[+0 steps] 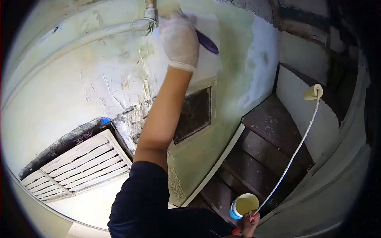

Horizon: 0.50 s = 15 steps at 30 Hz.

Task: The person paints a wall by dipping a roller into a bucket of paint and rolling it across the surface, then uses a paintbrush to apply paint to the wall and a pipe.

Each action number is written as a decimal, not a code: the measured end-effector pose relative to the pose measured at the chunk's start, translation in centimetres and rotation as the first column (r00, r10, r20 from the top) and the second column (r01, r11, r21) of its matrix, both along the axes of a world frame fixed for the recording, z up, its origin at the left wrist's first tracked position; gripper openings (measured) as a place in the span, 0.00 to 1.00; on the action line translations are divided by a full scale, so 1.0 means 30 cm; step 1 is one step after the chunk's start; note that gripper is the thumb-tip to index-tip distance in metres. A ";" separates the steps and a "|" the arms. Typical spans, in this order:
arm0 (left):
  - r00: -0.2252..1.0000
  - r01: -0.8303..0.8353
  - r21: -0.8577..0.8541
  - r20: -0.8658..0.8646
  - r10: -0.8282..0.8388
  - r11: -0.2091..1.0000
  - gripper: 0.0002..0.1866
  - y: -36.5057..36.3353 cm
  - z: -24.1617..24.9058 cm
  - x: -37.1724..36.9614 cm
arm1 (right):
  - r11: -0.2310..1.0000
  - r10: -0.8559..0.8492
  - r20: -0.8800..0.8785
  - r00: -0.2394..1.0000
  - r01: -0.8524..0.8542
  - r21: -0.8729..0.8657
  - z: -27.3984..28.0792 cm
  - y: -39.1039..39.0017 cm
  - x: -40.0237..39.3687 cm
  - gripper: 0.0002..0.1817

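My left hand (pixel 179 41), in a whitish glove, is raised against the wall with its fingers closed round a paintbrush whose purple handle (pixel 208 43) sticks out to the right. The hand hides the brush's head. A vertical pipe joint (pixel 149 18) is just left of it. Low on the right, my bare right hand (pixel 249 225) grips the red handle of a paint roller (pixel 312 92). The roller's long white rod bends upward to a cream sleeve. Right beside that hand is a paint bucket (pixel 233 211) with pale yellow paint inside.
Flaking plaster (pixel 131 119) and a dark square panel (pixel 194 115) mark the wall. A white slatted vent (pixel 79 166) is at lower left. Brown stairs (pixel 254 158) with paint spots climb on the right, beside a pale side wall (pixel 303 115).
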<state>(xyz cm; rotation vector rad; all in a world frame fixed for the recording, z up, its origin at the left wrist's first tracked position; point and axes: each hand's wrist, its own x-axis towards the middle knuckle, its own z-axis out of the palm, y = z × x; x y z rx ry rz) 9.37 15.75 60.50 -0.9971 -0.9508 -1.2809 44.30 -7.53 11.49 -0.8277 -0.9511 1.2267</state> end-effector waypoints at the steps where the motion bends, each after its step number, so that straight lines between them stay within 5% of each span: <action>1: 0.999 -0.006 -0.068 0.042 0.009 0.998 0.08 -0.008 -0.047 0.033 | 0.996 0.001 0.070 0.998 0.006 -0.090 0.038 -0.008 -0.007 0.10; 4: 0.985 0.161 -0.126 0.087 -0.151 0.979 0.14 -0.079 -0.064 0.106 | 0.999 -0.006 0.064 0.998 0.009 -0.053 -0.007 0.001 -0.002 0.09; 5: 0.999 0.036 -0.034 -0.016 -0.037 0.999 0.07 -0.078 -0.037 0.087 | 0.994 -0.038 0.011 0.999 0.039 -0.101 -0.021 -0.003 -0.007 0.08; 6: 0.990 -0.085 0.071 -0.107 0.092 0.994 0.11 -0.083 -0.010 0.070 | 0.994 -0.040 0.011 0.999 0.041 -0.103 -0.002 -0.009 -0.013 0.08; 8: 0.963 -0.246 0.129 -0.081 0.257 0.961 0.08 -0.123 0.046 0.074 | 0.988 -0.029 0.061 0.998 0.038 -0.153 0.050 -0.012 -0.021 0.09; 12: 0.997 0.039 -0.055 -0.062 -0.042 0.998 0.11 0.022 0.073 0.066 | 0.993 -0.017 -0.039 0.999 0.012 -0.119 0.022 -0.010 -0.030 0.11; 14: 0.934 -0.357 -0.072 -0.065 0.353 0.931 0.10 0.199 0.073 0.065 | 0.988 -0.092 -0.036 0.995 0.087 -0.128 0.027 0.002 -0.039 0.09; 15: 0.960 -0.272 -0.139 -0.107 0.259 0.952 0.07 0.199 0.066 0.134 | 0.989 -0.051 0.014 0.999 0.052 -0.141 -0.016 0.004 -0.011 0.10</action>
